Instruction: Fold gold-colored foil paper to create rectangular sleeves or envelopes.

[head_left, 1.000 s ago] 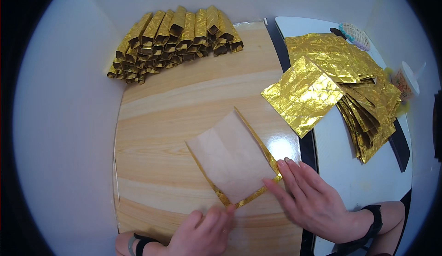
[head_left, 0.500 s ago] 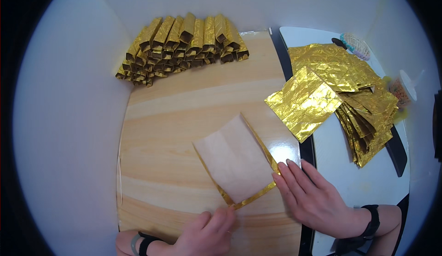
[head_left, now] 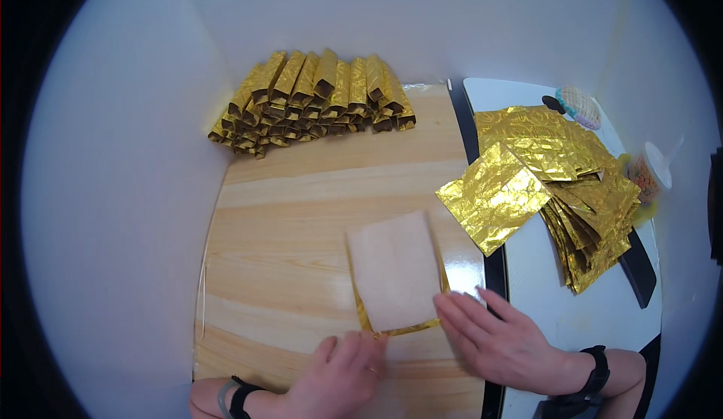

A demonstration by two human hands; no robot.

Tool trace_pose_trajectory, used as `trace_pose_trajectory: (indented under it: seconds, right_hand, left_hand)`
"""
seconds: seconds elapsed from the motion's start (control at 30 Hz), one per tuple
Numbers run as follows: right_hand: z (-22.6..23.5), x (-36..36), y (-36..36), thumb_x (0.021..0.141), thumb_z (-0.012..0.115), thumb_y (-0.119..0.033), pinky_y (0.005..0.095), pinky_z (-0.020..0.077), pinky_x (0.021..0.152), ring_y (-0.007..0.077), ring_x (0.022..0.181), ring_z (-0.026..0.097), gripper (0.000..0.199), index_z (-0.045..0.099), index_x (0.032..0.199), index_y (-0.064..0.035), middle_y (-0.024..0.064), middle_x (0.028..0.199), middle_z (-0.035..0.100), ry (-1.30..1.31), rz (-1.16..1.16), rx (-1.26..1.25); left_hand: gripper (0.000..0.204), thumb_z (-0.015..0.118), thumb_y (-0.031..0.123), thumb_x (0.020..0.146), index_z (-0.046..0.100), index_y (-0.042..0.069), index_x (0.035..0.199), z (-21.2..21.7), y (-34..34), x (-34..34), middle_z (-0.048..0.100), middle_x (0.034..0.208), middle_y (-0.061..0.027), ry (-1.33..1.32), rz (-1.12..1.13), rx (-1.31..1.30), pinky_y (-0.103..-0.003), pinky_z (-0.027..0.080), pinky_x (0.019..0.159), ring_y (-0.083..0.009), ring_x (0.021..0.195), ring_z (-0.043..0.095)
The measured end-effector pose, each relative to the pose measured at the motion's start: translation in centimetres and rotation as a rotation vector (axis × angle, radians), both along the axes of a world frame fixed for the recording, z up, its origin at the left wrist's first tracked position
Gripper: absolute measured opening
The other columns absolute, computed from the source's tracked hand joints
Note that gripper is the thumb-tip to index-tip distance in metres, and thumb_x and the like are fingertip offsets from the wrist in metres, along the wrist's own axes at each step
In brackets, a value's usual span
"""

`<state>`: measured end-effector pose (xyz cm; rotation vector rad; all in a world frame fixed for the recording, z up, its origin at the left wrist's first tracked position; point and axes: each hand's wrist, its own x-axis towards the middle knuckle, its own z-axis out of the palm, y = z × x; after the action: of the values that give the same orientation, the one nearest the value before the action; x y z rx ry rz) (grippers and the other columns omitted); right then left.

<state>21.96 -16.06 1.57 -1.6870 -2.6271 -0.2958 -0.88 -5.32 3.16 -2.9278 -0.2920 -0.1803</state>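
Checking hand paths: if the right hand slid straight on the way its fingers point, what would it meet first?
The right hand points up-left; its fingertips already seem to touch the pale, gold-edged paper sheet on the wooden table.

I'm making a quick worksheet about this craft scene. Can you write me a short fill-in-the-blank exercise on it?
1. The sheet under the hands lies with its pale side facing ____.
2. The folded gold pieces lie in a row at the ____ edge of the wooden table.
3. The loose gold sheets are piled to the person's ____.

Missing words: up; far; right
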Motion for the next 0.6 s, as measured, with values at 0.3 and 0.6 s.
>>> trace_pose_trajectory:
  seconds: [0.3, 0.6]
  right_hand:
    - [-0.5, -1.1, 0.4, 0.085, 0.062, -0.042, 0.037, 0.0422, 0.101, 0.0288, 0.123, 0.05, 0.066, 0.049, 0.129, 0.0054, 0.018, 0.137, 0.049, 0.292, 0.066, -0.111]
    - [-0.3, -1.1, 0.7, 0.085, 0.057, -0.054, 0.0379, 0.0335, 0.108, 0.0303, 0.132, 0.04, 0.079, 0.045, 0.131, 0.0094, 0.0217, 0.143, 0.041, 0.343, 0.061, -0.21]
  left_hand:
    - [0.033, 0.062, 0.013, 0.077, 0.065, -0.003, 0.105, -1.5, 3.0, 0.3, 0.059, 0.121, -0.0171, 0.059, 0.182, 0.155, -0.039, 0.045, 0.092, -0.0284, 0.114, 0.053]
    - [0.051, 0.07, 0.031, 0.077, 0.061, 0.0, 0.117, -3.2, 4.6, 1.4, 0.046, 0.139, -0.022, -0.074, 0.295, 0.037, -0.05, 0.04, 0.098, -0.0332, 0.125, 0.044]
